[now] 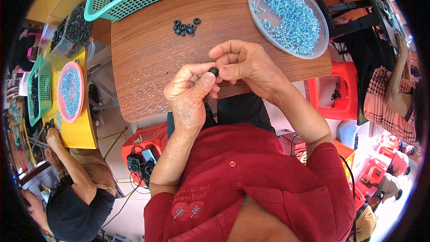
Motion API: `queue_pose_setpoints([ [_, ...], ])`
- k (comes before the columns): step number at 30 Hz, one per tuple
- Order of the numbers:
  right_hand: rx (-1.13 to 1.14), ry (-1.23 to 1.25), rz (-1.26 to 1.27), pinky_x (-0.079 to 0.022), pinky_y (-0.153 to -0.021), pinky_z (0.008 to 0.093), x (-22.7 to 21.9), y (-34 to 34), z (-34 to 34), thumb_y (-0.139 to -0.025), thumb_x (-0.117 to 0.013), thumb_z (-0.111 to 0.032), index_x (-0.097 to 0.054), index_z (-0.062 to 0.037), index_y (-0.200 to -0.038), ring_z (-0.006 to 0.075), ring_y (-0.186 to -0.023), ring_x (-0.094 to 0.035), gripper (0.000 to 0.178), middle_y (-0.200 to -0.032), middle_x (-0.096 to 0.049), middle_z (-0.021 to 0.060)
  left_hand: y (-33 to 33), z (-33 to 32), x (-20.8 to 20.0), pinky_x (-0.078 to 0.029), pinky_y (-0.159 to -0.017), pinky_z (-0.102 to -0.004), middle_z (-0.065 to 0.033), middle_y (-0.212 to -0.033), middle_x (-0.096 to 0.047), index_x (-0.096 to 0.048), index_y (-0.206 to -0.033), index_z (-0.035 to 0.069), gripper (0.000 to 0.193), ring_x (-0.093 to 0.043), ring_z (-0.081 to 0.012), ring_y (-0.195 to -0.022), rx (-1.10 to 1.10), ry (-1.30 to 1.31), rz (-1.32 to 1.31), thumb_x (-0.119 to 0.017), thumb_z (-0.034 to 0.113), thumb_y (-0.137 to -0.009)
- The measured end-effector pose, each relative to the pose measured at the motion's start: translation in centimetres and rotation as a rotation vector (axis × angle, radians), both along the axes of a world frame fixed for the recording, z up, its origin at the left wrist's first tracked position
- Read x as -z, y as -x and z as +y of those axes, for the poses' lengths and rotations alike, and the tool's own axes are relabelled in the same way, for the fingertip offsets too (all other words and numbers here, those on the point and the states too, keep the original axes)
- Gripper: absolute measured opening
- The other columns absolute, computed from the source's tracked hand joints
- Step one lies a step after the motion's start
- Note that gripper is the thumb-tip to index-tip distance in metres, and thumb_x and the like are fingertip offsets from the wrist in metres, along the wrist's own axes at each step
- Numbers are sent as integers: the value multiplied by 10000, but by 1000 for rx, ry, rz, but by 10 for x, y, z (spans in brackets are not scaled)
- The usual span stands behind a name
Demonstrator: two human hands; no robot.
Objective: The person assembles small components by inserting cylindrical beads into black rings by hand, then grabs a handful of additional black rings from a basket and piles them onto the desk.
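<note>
The left hand pinches a round black piece, below and left of the clear tub; the right hand, narrowed, is against it, grip unclear; loose black pieces lie left of the tub

Lettering stands on the red shirt, on the wearer's left chest, between the left sleeve and the open front edge. It runs in two short, slanting lines close together: one in capitals, the other in small letters, both in a thin, muted tone against the cloth. Touching or just beside it, toward the shirt's shoulder end, two round emblems sit side by side, pinkish red, each bearing a pale leafy sprig.
</note>
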State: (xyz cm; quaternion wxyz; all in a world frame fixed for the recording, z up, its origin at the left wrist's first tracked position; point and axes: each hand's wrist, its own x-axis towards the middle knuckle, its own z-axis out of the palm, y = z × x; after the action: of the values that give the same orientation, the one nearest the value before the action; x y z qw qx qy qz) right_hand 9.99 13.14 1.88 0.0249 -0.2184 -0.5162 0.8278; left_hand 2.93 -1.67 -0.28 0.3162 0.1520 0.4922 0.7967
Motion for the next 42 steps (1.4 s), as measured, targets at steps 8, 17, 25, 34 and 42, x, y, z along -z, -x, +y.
queue_pose_setpoints([
  [8, -180, 123, 72, -522, -590, 251, 3, -2, 4, -746, -733, -88, -648, -15, -917, 98, -653, -587, 205, -732, -628, 34, -10, -3, -5, -466, -485, -203, -131, -779, -662, -609, -954, -46, 124, -594, -111, -584, -30, -20, 74, -623, 27, -854],
  [17, -153, -26, 107, -515, -610, 246, 12, 4, 3, -790, -687, -71, -641, 13, -976, 110, -650, -593, 209, -766, -639, 60, 1, 5, 4, -448, -466, -197, -131, -778, -654, -568, -1021, -44, 191, -585, -112, -572, 1, 4, 41, -624, 27, -854],
  [25, -214, 34, 244, -510, -670, 265, 8, 8, 1, -839, -623, -64, -640, 42, -1032, 135, -689, -618, 221, -810, -645, 85, 7, 8, -6, -486, -471, -213, -124, -721, -627, -400, -1200, -26, 470, -598, -157, -561, -91, -44, -25, -661, -10, -809],
  [34, -111, -226, 104, -448, -585, 202, -19, 0, 15, -878, -580, -114, -621, -7, -976, 79, -653, -576, 151, -760, -639, 31, 29, -2, -1, -432, -478, -203, -109, -697, -621, -508, -1100, -42, 254, -547, -119, -533, -25, 120, 60, -590, 79, -893],
  [42, 194, -842, 231, -416, -551, 192, -67, 24, 99, -860, -571, -117, -642, 3, -918, 62, -614, -543, 151, -677, -607, 30, 87, 48, -30, -446, -648, -338, -92, -785, -606, -636, -862, 37, 197, -541, -257, -734, -186, 609, 1389, -699, 5, -679],
])
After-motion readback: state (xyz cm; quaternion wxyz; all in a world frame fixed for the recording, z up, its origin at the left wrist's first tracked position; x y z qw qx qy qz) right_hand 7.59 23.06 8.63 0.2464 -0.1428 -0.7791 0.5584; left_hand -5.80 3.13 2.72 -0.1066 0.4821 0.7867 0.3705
